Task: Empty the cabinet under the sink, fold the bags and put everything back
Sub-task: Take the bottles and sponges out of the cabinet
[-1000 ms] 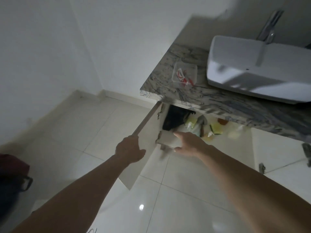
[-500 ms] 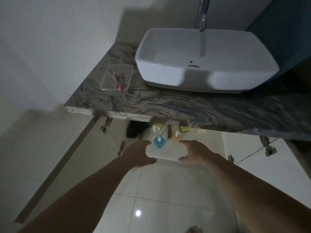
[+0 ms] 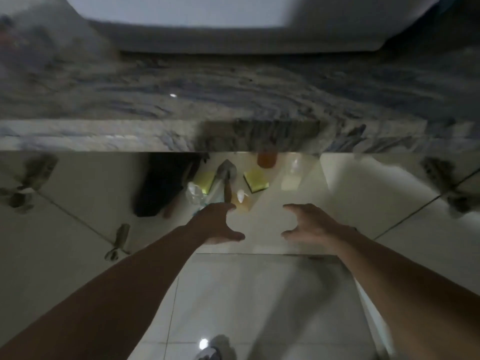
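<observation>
Cabinet (image 3: 259, 216) under the sink, open, contents crowded at its front edge.
Left hand (image 3: 215, 224) and right hand (image 3: 309, 224) poised apart, fingers (image 3: 293, 207) spread, gripping nothing, ready for reaching in.

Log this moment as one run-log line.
stage: reaching into cabinet | left hand: open, empty | right hand: open, empty | cabinet shelf: yellow sponge, orange bottle, black bag inside

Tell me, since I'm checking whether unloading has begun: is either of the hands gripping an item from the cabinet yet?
No. The left hand and right hand are both spread open and empty.
</observation>
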### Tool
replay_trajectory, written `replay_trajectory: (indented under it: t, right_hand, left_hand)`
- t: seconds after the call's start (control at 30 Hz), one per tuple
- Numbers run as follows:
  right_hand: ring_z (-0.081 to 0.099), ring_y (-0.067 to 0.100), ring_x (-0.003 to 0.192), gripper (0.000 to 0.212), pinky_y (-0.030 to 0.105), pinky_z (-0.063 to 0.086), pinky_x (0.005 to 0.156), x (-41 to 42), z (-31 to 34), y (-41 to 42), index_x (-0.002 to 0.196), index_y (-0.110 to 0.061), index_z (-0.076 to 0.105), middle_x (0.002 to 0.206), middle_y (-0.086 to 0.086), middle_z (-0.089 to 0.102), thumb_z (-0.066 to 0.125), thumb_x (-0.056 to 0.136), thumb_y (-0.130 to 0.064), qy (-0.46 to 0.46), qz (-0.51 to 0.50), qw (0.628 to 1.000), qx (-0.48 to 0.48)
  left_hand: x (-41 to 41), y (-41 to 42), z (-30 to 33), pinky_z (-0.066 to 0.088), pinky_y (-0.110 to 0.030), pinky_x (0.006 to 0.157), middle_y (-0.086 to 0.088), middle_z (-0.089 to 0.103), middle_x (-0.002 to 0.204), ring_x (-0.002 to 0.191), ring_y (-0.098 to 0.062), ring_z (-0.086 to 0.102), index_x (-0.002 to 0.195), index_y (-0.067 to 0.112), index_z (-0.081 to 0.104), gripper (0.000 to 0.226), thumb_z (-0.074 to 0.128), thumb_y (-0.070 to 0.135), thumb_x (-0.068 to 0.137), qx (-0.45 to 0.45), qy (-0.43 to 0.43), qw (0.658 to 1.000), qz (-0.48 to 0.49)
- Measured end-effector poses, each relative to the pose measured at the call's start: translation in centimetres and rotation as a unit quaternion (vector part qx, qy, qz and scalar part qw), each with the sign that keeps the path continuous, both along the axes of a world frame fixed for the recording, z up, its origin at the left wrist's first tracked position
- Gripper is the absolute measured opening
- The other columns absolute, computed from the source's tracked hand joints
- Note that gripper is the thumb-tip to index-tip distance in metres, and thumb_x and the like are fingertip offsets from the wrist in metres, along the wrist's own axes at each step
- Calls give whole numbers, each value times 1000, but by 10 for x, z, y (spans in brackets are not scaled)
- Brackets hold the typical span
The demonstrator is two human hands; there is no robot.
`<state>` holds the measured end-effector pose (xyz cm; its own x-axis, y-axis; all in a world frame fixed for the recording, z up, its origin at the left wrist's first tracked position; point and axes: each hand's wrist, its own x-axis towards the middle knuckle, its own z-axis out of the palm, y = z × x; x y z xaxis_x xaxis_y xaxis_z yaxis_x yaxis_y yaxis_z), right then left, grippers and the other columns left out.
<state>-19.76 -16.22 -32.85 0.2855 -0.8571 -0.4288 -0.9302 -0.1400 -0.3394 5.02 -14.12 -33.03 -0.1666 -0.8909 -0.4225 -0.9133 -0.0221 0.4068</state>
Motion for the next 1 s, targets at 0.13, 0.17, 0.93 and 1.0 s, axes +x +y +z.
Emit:
replay_trajectory:
  t: [0.13, 0.17, 0.93, 1.0]
  right_hand:
    - [49, 20, 130, 90, 32, 42, 106, -19, -71, -29, 147, -18, 39, 148, 2, 46, 78, 71, -49, -12, -35, 998, -42]
    - [47, 21, 132, 89, 32, 40, 108, -26, -87, -35, 147, -17, 40, 149, 2, 45, 78, 72, -48, -19, -42, 998, -50]
    - [52, 24, 125, 77, 35, 44, 104, -97, -210, -193, 141, -7, 45, 143, 10, 50, 80, 77, -33, -66, -105, 954, -273]
    - [50, 26, 127, 80, 37, 42, 105, -98, -208, -208, 143, -7, 42, 145, 11, 47, 79, 77, -33, -63, -105, 953, -278]
  left_hand:
    - [-25, -42, -72, 37, -33, 109, 2, 38, 150, 134, -18, 41, 143, 24, 39, 97, 78, 59, 61, -31, 22, 999, -23]
    - [-31, -51, -89, 35, -35, 111, 2, 38, 150, 135, -18, 38, 141, 25, 40, 97, 78, 61, 59, -46, 20, 998, -30]
    - [-131, -240, -224, 47, -38, 96, -2, 56, 124, 114, -22, 53, 122, 13, 55, 76, 86, 44, 59, -269, 69, 960, -44]
    - [-138, -256, -221, 46, -37, 95, -5, 55, 125, 114, -25, 52, 122, 11, 53, 75, 85, 42, 61, -272, 53, 960, -50]
